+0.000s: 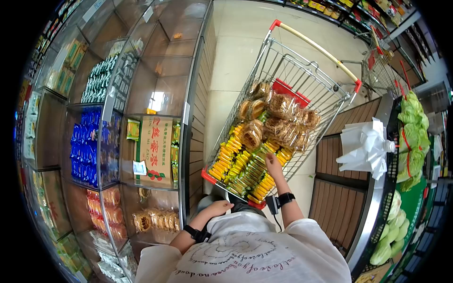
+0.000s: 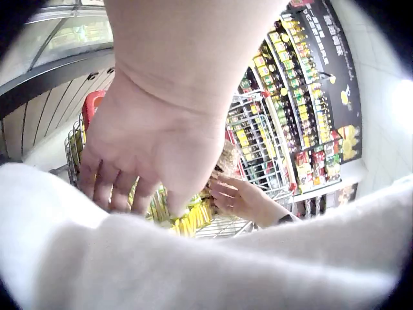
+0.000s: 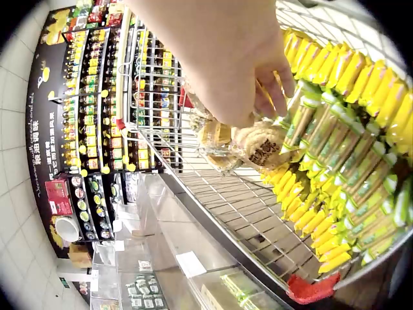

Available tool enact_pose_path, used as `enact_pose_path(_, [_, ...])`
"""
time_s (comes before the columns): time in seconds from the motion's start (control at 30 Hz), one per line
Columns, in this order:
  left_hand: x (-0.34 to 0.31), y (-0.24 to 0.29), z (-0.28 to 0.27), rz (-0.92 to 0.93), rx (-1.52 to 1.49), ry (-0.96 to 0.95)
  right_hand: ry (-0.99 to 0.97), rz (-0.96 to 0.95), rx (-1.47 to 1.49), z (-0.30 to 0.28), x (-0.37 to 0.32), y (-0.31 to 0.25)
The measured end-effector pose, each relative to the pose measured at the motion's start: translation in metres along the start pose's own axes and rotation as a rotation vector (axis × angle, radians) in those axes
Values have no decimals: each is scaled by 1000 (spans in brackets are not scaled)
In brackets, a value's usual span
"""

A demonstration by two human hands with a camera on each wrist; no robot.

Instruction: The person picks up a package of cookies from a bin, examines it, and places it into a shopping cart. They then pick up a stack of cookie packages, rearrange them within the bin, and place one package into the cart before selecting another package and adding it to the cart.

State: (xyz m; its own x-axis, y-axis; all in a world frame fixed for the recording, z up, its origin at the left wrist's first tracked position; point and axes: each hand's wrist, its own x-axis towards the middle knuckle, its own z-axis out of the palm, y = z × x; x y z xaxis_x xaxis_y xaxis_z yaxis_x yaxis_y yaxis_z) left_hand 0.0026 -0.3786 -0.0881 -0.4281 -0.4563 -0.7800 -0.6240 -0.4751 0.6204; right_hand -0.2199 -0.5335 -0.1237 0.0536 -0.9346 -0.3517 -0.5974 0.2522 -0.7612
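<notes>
A metal shopping cart holds rows of small yellow packets and green packets. Behind these lie round baked goods in clear wrap and larger clear bags of brown, crumbly-looking food. My right hand hovers over the green packets, its fingers loosely bent; in the right wrist view that hand has its fingertips close to the packet ends. My left hand hangs by the cart's near end, holding nothing. Up close, the left hand shows relaxed fingers; the white shirt hides their tips.
Clear-walled bins with packaged snacks line the left, including blue packets and a printed carton. At right stands a vegetable display with wrapped lettuce and a bunch of white plastic bags. Another cart is behind.
</notes>
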Motion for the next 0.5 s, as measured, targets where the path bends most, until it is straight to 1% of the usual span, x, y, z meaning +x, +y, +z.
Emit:
enact_pose_path(0.03, [-5, 6, -3, -10, -54, 124, 52, -52, 58, -4, 11, -8])
enact_pose_path(0.07, [-12, 11, -5, -55, -79, 224, 103, -82, 28, -5, 28, -13])
enact_pose_path(0.1, [-6, -6, 1, 64, -166, 356, 152, -113, -2, -5, 47, -13])
enact_pose_path(0.13, [-8, -10, -1, 85, -233, 413, 141, -121, -12, -1, 66, -10])
enact_pose_path(0.17, [-10, -15, -2, 104, -299, 470, 235, -134, 18, 6, 83, -7])
enact_pose_path(0.2, [-15, -18, -4, 106, -313, 477, 330, -149, 48, 12, 100, -3])
enact_pose_path(0.23, [-21, -21, -4, 76, -362, 541, 319, -158, 40, 14, 114, -2])
enact_pose_path(0.27, [-27, -27, -4, 45, -410, 603, 305, 116, 398, 15, 126, -1])
enact_pose_path(0.3, [-26, -46, 1, 47, -462, 612, 280, 397, 750, 16, 138, 1])
enact_pose_path(0.33, [-33, -54, 3, 21, -460, 639, 249, 447, 856, 16, 145, 2])
enact_pose_path(0.37, [-39, -62, 5, -4, -457, 665, 182, 416, 963, 14, 148, 5])
enact_pose_path(0.43, [-49, -80, 13, -38, -514, 697, 370, 421, 922, 18, 143, -26])
enact_pose_path(0.5, [-56, -89, 22, -72, -569, 729, 349, 401, 901, 27, 155, -8])
